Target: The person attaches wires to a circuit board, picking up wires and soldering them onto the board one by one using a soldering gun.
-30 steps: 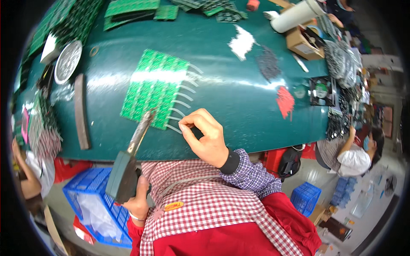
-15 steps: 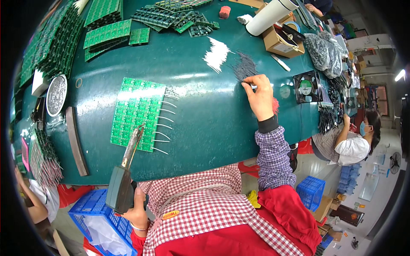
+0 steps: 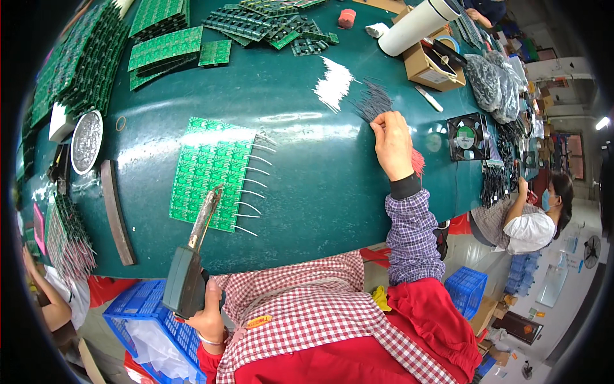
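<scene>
My left hand (image 3: 210, 315) is wrapped round the dark handle of a soldering gun (image 3: 181, 275). The gun's long, browned metal tip rests over a green circuit board panel (image 3: 203, 160) lying flat on the table. Short white wires (image 3: 257, 182) stick out in a row from the panel's right edge. Off to the right, my right hand (image 3: 393, 146) is closed in a pinch at the near end of a pile of thin black wires (image 3: 374, 102). Whatever lies between those fingertips is hidden. Red wires (image 3: 418, 162) show beside that hand, and white wires (image 3: 334, 83) lie farther back.
Stacks of green boards (image 3: 77, 70) fill the far left, near a round dish (image 3: 87, 142) and a dark curved bar (image 3: 116, 211). A white bottle (image 3: 416, 27), a cardboard box (image 3: 432, 70) and a small fan (image 3: 467, 137) stand at right. A blue basket (image 3: 137, 307) is below the table edge.
The whole view has shifted slightly. My right thumb and index finger, looped apart before, are now closer together at the black wires. The soldering gun stays over the panel.
</scene>
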The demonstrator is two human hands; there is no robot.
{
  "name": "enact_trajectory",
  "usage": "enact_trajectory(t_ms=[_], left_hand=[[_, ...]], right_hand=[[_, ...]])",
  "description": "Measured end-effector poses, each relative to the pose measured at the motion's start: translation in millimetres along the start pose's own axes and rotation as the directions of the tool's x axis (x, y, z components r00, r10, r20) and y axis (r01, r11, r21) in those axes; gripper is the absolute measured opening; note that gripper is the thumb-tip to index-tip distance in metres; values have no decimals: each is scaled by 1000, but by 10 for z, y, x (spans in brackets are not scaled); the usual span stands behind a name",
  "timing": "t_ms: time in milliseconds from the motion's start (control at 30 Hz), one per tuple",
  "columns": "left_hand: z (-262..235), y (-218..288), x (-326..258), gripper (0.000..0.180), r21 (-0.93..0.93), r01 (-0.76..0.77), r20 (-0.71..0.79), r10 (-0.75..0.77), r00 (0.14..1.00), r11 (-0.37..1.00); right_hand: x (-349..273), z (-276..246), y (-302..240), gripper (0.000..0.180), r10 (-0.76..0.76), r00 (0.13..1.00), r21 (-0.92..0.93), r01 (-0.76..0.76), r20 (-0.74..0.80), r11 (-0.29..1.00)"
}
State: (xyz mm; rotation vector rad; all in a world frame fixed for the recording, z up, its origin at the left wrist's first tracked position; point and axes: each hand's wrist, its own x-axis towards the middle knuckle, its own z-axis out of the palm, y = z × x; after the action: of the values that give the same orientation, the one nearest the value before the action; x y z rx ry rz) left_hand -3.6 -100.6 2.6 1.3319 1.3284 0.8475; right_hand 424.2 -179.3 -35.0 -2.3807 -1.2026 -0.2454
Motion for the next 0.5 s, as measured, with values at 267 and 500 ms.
enact_trajectory(t_ms=[267,500], left_hand=[[-46,-98,33,28,20,-55,20,54,998,998],[-62,-101,32,29,31,-28,30,27,999,999]], right_hand=[[30,-65,2,13,-54,998,-63,55,23,996],[47,-162,-24,11,-85,996,-122,87,23,989]])
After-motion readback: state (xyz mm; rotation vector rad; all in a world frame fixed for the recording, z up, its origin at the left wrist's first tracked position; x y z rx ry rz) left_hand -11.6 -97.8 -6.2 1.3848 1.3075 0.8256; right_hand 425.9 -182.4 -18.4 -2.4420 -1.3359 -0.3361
